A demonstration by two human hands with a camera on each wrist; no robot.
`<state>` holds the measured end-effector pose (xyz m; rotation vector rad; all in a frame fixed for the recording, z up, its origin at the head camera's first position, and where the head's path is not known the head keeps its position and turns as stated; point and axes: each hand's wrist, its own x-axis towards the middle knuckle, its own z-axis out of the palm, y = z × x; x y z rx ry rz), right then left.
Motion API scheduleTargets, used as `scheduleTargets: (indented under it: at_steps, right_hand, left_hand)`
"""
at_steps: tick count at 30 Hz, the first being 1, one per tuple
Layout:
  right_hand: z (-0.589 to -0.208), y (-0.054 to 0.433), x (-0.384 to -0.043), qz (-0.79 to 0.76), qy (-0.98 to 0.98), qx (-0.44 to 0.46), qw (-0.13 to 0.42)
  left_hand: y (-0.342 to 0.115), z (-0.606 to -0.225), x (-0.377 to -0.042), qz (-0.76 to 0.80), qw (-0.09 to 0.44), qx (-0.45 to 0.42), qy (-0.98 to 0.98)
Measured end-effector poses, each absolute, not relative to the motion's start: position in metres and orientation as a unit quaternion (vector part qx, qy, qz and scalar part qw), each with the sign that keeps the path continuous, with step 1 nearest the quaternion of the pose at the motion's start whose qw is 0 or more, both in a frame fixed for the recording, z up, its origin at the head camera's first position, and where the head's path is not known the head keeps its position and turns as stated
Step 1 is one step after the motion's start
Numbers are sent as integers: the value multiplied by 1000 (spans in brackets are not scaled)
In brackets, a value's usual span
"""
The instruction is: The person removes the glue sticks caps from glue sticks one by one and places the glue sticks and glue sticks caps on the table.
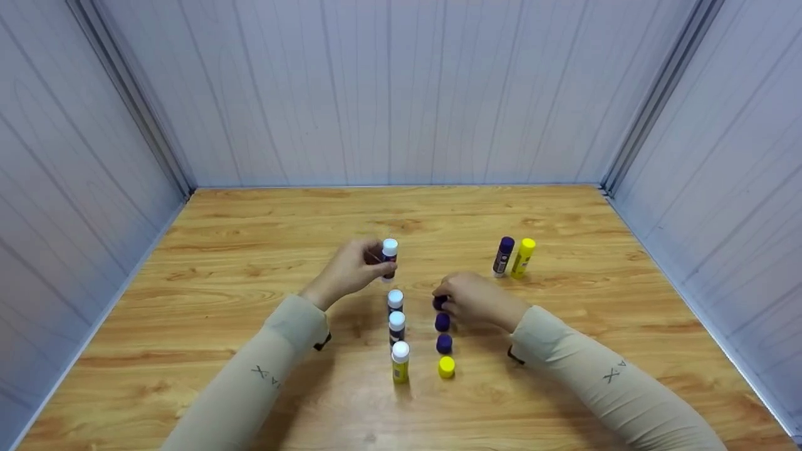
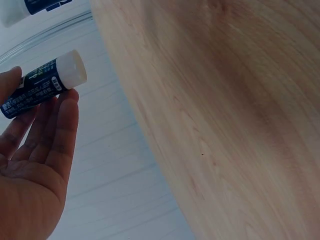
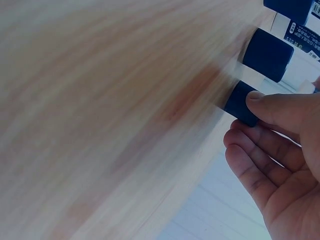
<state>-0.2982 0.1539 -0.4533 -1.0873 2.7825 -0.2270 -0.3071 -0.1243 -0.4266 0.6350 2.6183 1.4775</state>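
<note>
While pinching the upright uncapped glue stick in left hand, right hand gripping purple cap just right, lower.

Glue stick showing dark blue body, white tip; caps showing purple, one cap yellow; table showing light wood grain; sleeves beige.

Wooden table carries three uncapped glue sticks in a row, loose caps beside, probably three, and two capped sticks apart.
</note>
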Motion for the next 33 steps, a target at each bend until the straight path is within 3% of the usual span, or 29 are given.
scheduleTargets:
  at_steps: [12,33]
  right_hand:
    - [-454,155,-298,-84,924,-368,67]
    - [-456,156,-300,-94,919,-377,60]
  left_hand:
    - [-126,-441,-310,442,79,217,867]
    - [-122,-452,-309,416,111,222,875]
